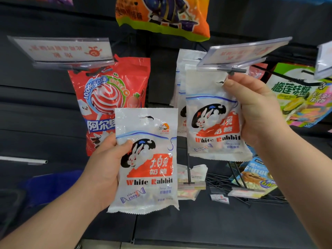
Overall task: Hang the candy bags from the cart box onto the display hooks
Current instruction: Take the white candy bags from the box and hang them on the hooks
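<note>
Dark display wall (45, 108): right hand (255, 108) pinches a candy bag (210, 114) below the hook (237, 70), hole (221, 81) likely wants threading next; left hand (107, 162) grips second bag (147, 159).

Candy bags (145, 191) white, red-black rabbit print; lollipop bag (107, 87) red, seemingly swirled.

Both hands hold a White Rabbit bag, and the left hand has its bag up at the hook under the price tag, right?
No: the right hand holds the upper bag at the hook; the left hand holds the lower bag away from it, as the head view shows.
</note>
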### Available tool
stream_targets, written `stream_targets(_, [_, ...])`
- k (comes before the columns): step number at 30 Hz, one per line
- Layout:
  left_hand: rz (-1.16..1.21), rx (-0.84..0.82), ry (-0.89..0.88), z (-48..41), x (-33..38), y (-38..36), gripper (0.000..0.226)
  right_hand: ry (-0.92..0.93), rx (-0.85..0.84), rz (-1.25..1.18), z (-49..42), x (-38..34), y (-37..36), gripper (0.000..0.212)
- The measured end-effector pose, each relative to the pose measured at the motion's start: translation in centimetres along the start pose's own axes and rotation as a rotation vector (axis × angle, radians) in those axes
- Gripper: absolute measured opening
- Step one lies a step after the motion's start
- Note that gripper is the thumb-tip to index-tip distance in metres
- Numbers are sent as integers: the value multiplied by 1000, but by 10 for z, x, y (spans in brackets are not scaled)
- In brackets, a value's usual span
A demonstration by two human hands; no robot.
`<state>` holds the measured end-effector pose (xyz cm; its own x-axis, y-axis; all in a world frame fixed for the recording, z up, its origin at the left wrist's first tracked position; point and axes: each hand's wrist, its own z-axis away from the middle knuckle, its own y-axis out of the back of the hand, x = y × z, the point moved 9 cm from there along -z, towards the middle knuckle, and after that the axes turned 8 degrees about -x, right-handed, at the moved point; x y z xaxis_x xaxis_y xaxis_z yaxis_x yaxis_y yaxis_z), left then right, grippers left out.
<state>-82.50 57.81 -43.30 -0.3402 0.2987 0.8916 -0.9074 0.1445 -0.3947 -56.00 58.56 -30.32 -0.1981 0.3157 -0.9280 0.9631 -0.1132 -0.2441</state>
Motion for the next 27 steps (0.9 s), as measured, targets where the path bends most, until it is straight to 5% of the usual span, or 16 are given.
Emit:
stream_targets(14, [-4,3,15,-5,-9,-2,22,-65,215,-42,-12,14,6,7])
stream_targets(23, [44,-50,7,-8,-5,-10,24,-31,148,43,-23,29,17,31])
stream_targets(27, [51,-80,-5,-10,-1,-18,25,48,143,153,-20,25,29,66])
